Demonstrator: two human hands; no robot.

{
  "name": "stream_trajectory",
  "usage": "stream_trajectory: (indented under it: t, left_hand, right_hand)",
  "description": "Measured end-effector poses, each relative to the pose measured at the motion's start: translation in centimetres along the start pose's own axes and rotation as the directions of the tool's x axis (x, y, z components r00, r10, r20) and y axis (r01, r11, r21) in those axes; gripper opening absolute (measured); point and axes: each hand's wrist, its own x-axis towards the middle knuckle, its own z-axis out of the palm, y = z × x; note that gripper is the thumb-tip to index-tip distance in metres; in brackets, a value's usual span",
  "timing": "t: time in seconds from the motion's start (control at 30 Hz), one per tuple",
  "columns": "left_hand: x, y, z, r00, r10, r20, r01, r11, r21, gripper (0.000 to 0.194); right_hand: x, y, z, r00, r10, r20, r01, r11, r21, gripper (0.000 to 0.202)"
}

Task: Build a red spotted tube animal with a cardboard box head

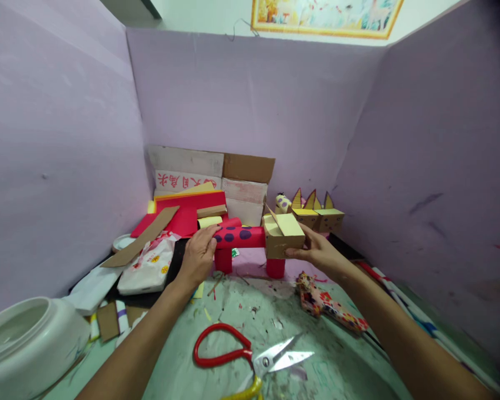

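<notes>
A red paper tube with purple spots (244, 237) lies level on two upright red tubes (275, 268). My left hand (200, 251) has its fingers around the left end of the spotted tube. At the tube's right end sits a small box (284, 236) with yellow paper on top and a raised flap. My right hand (316, 250) grips this box from the right side, thumb on its front and fingers behind it.
Scissors (265, 364) with red and yellow handles lie open in front. A floral-wrapped object (333, 308) lies at the right. A white pot (29, 344) and a tissue pack (148, 269) are at the left. Spiked boxes (316, 216) and flattened cardboard (248, 169) stand behind.
</notes>
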Motion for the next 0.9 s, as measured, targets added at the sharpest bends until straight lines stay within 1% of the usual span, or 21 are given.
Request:
stream_trajectory:
  t: [0.23,0.27,0.33,0.4,0.47,0.6,0.7,0.8,0.9]
  left_hand:
    - [-0.4,0.3,0.0,0.999,-0.041,0.001,0.041,0.999,-0.035,0.041]
    - [-0.5,0.3,0.1,0.998,-0.059,-0.001,0.059,0.997,-0.045,0.043]
    - [-0.8,0.2,0.4,0.991,-0.127,-0.027,0.123,0.985,-0.118,0.049]
    - [-1.1,-0.4,0.7,0.974,-0.214,-0.068,0.194,0.956,-0.222,0.054]
    - [-1.2,-1.2,0.9,0.951,-0.288,-0.11,0.247,0.925,-0.288,0.053]
    - [-1.5,-2.3,1.4,0.913,-0.365,-0.181,0.311,0.912,-0.269,0.045]
    - [-1.9,-2.1,1.7,0.912,-0.358,-0.201,0.309,0.921,-0.236,0.041]
    - [-2.5,-1.3,2.0,0.939,-0.295,-0.175,0.262,0.946,-0.191,0.036]
    - [-2.9,-0.7,2.3,0.97,-0.215,-0.112,0.197,0.968,-0.154,0.031]
  right_hand:
    - [0.1,0.0,0.1,1.0,-0.004,-0.018,0.004,1.0,0.012,0.082]
    - [0.0,0.1,0.0,1.0,-0.007,-0.028,0.007,1.0,0.014,0.082]
    - [0.0,0.2,0.0,0.998,-0.02,-0.057,0.021,1.0,0.017,0.08]
    - [-0.1,0.4,-0.2,0.994,-0.038,-0.104,0.041,0.999,0.028,0.076]
    - [-0.2,0.5,-0.3,0.986,-0.045,-0.162,0.054,0.997,0.054,0.074]
    - [-0.3,0.5,-0.4,0.961,-0.025,-0.276,0.06,0.991,0.117,0.075]
    - [-0.3,0.1,-0.3,0.933,-0.054,-0.355,0.09,0.992,0.086,0.077]
    - [-0.2,-0.3,0.0,0.91,-0.053,-0.411,0.088,0.994,0.066,0.079]
    - [-0.2,-0.6,0.2,0.902,-0.016,-0.431,0.051,0.996,0.07,0.077]
